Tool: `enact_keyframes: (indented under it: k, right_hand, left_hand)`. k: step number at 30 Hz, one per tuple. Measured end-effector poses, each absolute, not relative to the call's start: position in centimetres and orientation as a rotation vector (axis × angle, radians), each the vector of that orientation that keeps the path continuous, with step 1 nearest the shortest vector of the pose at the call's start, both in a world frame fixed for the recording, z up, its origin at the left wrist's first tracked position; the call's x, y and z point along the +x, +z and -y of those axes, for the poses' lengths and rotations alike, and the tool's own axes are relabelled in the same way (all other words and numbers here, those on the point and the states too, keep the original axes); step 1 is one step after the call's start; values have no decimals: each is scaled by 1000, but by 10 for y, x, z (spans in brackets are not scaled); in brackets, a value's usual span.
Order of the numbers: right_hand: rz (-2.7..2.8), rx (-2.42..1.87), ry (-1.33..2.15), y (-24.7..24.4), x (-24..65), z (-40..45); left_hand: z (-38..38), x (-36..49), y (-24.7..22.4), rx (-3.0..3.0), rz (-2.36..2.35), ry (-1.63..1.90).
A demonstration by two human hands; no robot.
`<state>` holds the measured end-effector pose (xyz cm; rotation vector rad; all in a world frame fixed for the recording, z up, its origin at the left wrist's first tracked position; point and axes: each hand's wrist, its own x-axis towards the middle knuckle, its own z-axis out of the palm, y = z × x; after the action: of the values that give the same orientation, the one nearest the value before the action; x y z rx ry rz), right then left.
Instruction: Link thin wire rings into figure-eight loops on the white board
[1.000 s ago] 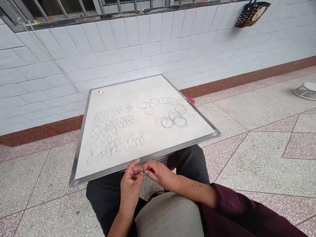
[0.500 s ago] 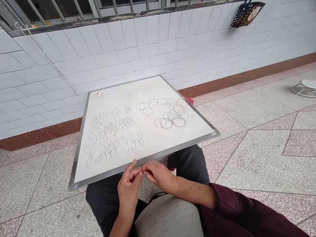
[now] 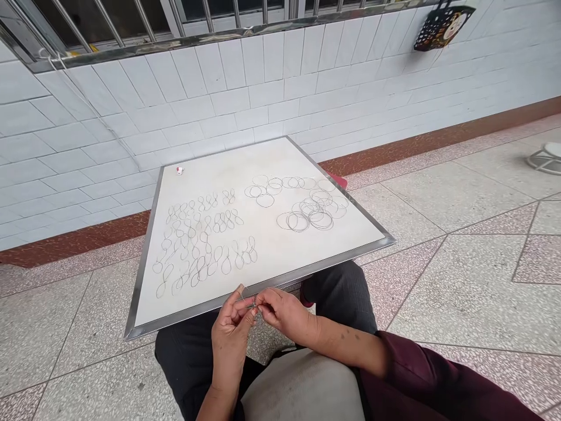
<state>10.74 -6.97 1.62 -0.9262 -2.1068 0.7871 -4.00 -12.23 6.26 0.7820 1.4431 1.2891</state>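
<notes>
At the table's near edge, my left hand (image 3: 231, 330) pinches a thin wire (image 3: 246, 305) between thumb and fingers, its index finger raised. My right hand (image 3: 287, 313) grips the same wire from the right, fingertips almost touching the left ones. Much of the wire is hidden by the fingers, so its full shape cannot be made out. On the white table (image 3: 272, 263) lie rows of thin wires twisted into figure-eight loops (image 3: 225, 257) at the left. Plain round wire rings (image 3: 309, 215), many overlapping, lie at the right.
A small white and red object (image 3: 180, 171) sits at the table's far left corner. Behind stands a white tiled wall (image 3: 197, 111) with a barred window. A dark basket (image 3: 442, 28) hangs at upper right; a white stool (image 3: 546, 158) stands on the floor at far right.
Both hands stay close together at the table edge with small finger movements. More of the wire shows between the fingers now. The whole view has shifted slightly.
</notes>
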Motion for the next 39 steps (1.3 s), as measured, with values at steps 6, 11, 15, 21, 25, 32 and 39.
enact_keyframes:
  k: [6, 11, 15, 21, 25, 32, 39]
  right_hand:
    - [2108, -930, 860, 18, 110, 69]
    - [2054, -889, 863, 18, 109, 69]
    - [1984, -852, 883, 20, 109, 70]
    - [1887, -857, 959, 21, 108, 71]
    - [1869, -878, 1003, 23, 108, 71]
    - [1840, -891, 1031, 25, 106, 73]
    - [1773, -933, 1075, 25, 105, 75]
  left_hand:
    - [122, -39, 61, 767, -1444, 1297]
    - [121, -39, 62, 759, -1449, 1288]
    - [121, -38, 62, 758, -1470, 1301]
    - [123, -38, 61, 776, -1494, 1343]
    - [123, -37, 62, 803, -1494, 1368]
    - [122, -36, 64, 845, -1511, 1343]
    - [121, -33, 65, 842, -1525, 1366]
